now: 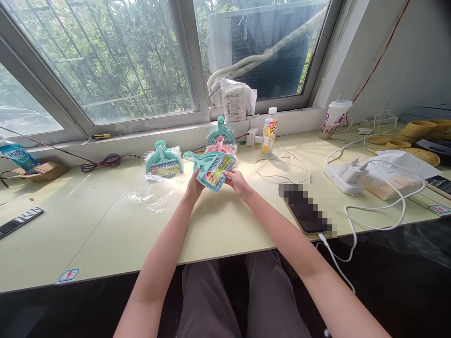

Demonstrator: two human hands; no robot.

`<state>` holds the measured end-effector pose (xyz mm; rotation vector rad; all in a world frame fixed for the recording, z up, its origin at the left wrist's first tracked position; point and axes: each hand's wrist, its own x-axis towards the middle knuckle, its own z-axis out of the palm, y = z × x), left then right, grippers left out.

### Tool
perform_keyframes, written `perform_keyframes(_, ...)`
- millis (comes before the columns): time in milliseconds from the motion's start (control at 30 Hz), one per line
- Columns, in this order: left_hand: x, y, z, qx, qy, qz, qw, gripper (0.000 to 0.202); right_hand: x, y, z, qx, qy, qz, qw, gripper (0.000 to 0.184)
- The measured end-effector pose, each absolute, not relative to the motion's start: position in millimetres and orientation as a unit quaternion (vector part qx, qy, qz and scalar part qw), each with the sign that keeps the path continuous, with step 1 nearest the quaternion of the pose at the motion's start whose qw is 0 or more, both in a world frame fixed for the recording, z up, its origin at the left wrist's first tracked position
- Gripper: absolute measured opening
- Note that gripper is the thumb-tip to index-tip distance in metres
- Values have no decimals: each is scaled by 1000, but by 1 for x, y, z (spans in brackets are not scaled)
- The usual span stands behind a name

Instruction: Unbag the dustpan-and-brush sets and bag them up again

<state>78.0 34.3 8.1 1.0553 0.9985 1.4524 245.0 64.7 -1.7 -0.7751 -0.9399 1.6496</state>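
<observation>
Both of my hands hold a teal mini dustpan-and-brush set [210,167] with a colourful label, tilted just above the pale green table [105,234]. My left hand [194,186] grips its lower left edge and my right hand [237,181] pinches its right side. Another teal set in a clear wrapper [164,162] lies to the left. A pink set [220,146] and a further teal set [221,131] lean behind, near the window sill. A crumpled clear wrapper [151,195] lies on the table left of my left hand.
A phone [306,211] on a white cable lies to the right. Beyond it sit a power strip with chargers [347,176], a drink bottle [269,131], a paper cup [333,118], a white bag [234,99] and yellow bowls [421,129]. A black strip [19,221] lies far left.
</observation>
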Motion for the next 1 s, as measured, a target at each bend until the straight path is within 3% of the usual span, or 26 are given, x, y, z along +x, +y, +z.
perform_keyframes(100,65,34,11,461,539,602,368,60,244,61,3,-316,-388,684,530,9)
perform_keyframes(200,39,30,13,488,693,522,91,52,247,60,5,-308,-394,675,543,11)
perform_keyframes(267,19,27,13,480,772,416,-25,44,250,60,5,-312,-390,668,551,11)
perform_keyframes(400,-10,30,6,447,855,256,-62,36,253,64,4,-326,-383,663,555,10)
perform_keyframes(533,-12,37,2,449,870,190,-72,35,253,67,2,-337,-388,660,548,11)
perform_keyframes(800,18,31,8,567,785,210,-138,31,253,68,0,-345,-401,649,547,14)
perform_keyframes(1000,25,30,5,618,729,235,-176,40,253,66,1,-343,-407,655,536,14)
